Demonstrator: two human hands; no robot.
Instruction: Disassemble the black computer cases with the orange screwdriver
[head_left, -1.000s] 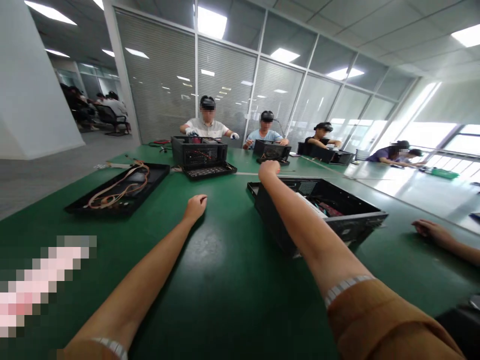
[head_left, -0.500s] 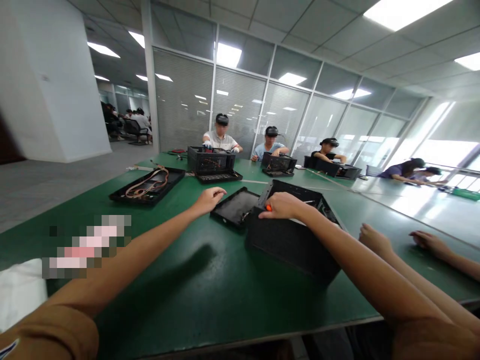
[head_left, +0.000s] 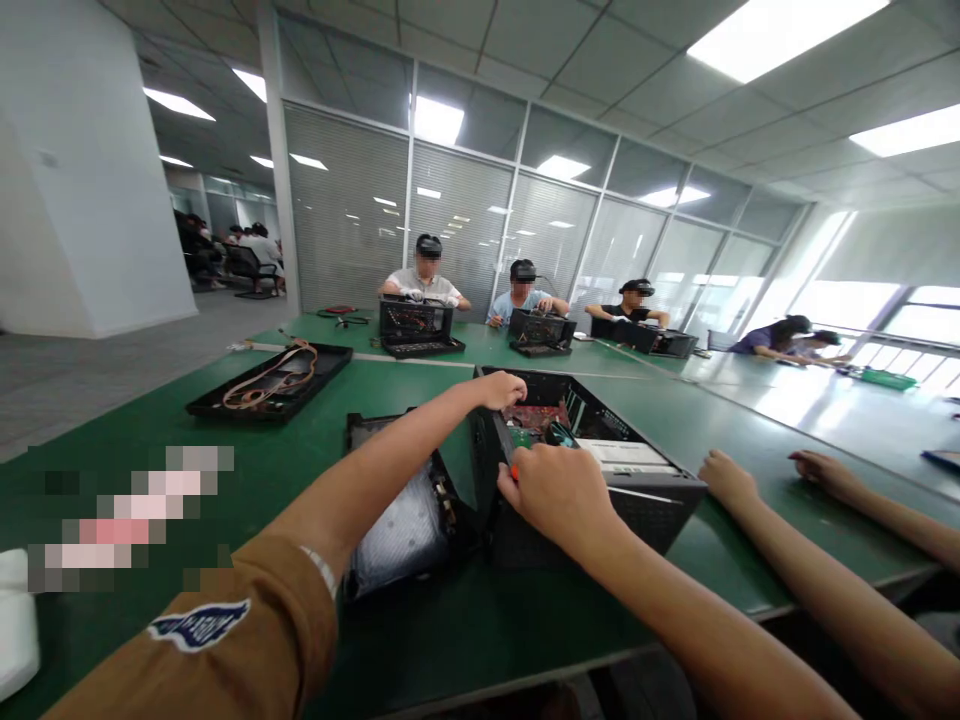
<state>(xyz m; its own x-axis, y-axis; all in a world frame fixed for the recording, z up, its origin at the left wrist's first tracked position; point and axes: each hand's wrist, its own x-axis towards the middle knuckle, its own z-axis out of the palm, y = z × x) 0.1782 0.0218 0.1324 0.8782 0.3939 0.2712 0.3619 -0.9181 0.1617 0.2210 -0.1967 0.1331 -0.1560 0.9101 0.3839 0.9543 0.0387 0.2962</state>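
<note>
A black computer case [head_left: 517, 525], its top side open, stands on the green table in front of me. Inside show a reddish board [head_left: 541, 417] and a pale silver drive or box [head_left: 626, 456]. My left hand [head_left: 501, 390] has its fingers bent over the far left corner of the case. My right hand [head_left: 566, 490] is closed above the near edge, around an orange-ended object [head_left: 515, 472] that it mostly hides. Left of the case, partly under my left arm, lies a black front panel [head_left: 401, 520].
A black tray-like cover [head_left: 277, 385] with a coiled ribbon cable [head_left: 259, 388] lies at the left. Another person's hands [head_left: 729, 480] rest on the table at the right. People across the table work at open cases [head_left: 416, 325]. A white object [head_left: 15, 625] is at the left edge.
My left hand has moved right onto the case. The case has turned, so more of its inside shows. The front panel appears nearer and turned. My right hand still holds the orange-ended object.
</note>
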